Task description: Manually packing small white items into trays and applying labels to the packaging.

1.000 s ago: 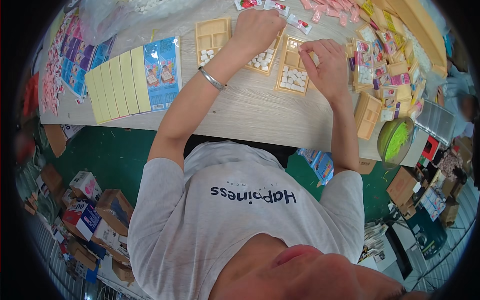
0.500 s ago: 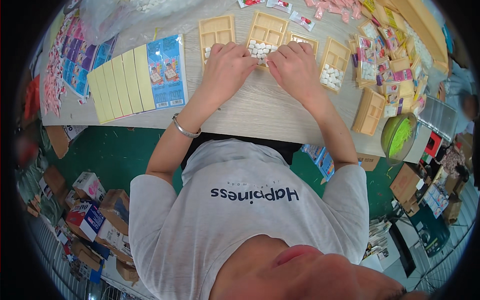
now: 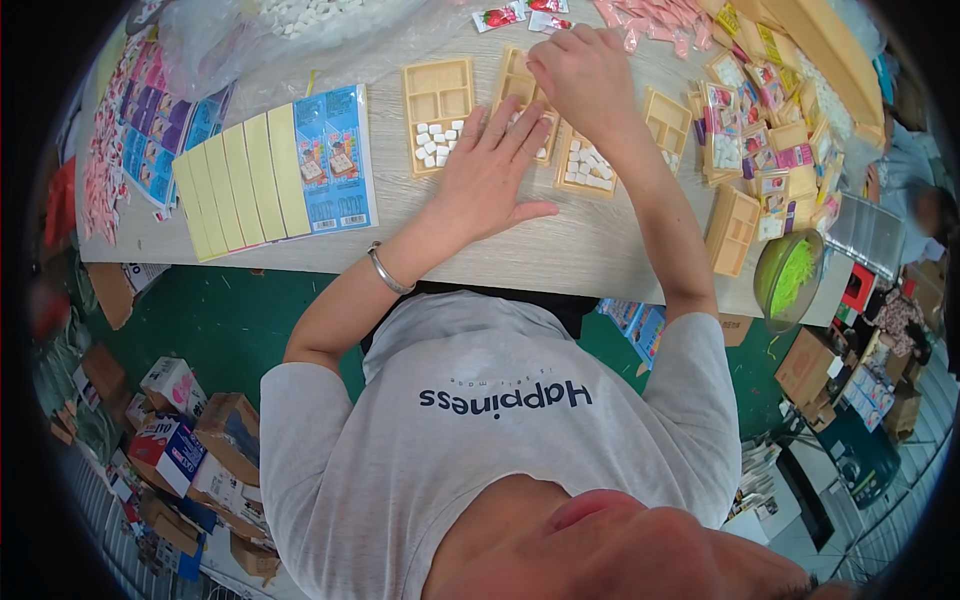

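Note:
My left hand [image 3: 492, 175] lies flat with fingers spread, its fingertips over the near end of a beige compartment tray [image 3: 515, 70]. My right hand [image 3: 582, 80] is curled at that tray's right side; whatever its fingers hold is hidden. Left of the hands stands another beige tray [image 3: 438, 76] with small white marshmallow-like pieces [image 3: 432, 150] in its near compartment. More such pieces fill the near part of a third tray [image 3: 568, 183], partly under my right forearm. A fourth tray [image 3: 664, 112] shows beyond that forearm.
Red-and-white sachets [image 3: 498, 17] and pink packets [image 3: 655, 18] lie at the far side. A plastic bag [image 3: 215, 45] of white pieces is far left, printed cards [image 3: 330, 160] nearer. Filled packs [image 3: 785, 150], an upright tray [image 3: 733, 230] and a bowl of green shreds [image 3: 790, 275] stand right.
My hands have parted: the left now spreads flat, the right has moved farther away. The third tray has come nearer. One sachet is now hidden behind my right hand.

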The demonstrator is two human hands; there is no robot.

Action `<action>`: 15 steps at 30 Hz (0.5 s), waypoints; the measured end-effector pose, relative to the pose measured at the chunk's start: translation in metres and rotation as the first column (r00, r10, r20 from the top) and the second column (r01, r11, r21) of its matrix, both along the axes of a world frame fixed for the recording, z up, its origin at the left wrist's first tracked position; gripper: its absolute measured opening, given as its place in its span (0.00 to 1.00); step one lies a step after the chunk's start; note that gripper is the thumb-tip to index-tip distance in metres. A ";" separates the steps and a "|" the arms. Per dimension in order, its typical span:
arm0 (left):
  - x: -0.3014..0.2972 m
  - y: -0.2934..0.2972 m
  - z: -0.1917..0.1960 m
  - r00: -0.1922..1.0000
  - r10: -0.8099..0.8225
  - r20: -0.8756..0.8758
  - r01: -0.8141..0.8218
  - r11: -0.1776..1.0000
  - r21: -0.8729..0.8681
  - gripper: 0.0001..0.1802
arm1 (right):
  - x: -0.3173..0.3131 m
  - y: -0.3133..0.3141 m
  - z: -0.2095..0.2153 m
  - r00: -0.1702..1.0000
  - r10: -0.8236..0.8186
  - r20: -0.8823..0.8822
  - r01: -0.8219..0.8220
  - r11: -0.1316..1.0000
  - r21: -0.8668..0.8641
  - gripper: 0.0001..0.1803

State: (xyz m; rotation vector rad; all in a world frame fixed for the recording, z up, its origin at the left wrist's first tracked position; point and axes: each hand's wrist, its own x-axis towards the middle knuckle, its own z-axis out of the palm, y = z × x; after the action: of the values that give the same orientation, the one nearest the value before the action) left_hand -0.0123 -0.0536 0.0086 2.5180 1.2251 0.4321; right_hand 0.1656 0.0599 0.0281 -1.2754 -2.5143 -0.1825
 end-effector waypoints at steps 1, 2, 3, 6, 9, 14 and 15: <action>0.000 0.000 0.005 1.000 0.022 -0.006 -0.022 0.999 -0.026 0.56 | -0.004 0.003 -0.002 0.995 0.020 0.094 -0.014 0.998 -0.058 0.04; 0.000 0.001 0.009 0.999 0.043 -0.013 -0.044 0.998 -0.052 0.56 | -0.003 0.001 -0.002 0.995 0.022 0.093 -0.017 0.998 -0.057 0.04; -0.004 0.004 0.014 0.999 0.044 -0.015 -0.045 0.998 -0.052 0.56 | 0.000 -0.003 0.000 1.000 0.007 0.021 -0.005 0.995 -0.099 0.05; -0.030 0.014 0.021 0.995 0.096 -0.002 -0.096 0.995 -0.026 0.52 | 0.024 0.001 0.001 0.969 -0.041 -0.243 -0.010 0.978 -0.207 0.07; -0.071 0.034 -0.002 0.933 0.338 -0.127 -0.324 0.939 0.116 0.48 | 0.063 0.019 0.007 0.948 -0.153 -0.279 0.088 0.969 -0.230 0.09; -0.075 0.040 -0.013 0.958 0.268 -0.105 -0.264 0.963 0.056 0.45 | 0.074 0.039 0.007 0.978 -0.172 0.119 0.203 0.919 -0.337 0.12; -0.073 0.042 -0.013 0.960 0.264 -0.096 -0.259 0.964 0.062 0.45 | 0.080 0.040 0.006 0.976 -0.178 0.124 0.210 0.921 -0.329 0.12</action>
State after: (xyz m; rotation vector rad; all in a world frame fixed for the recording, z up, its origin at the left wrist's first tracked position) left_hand -0.0854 -0.0112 -0.0048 2.4525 1.6163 0.3996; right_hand 0.2451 0.1000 0.0345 -1.6880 -2.5711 0.1639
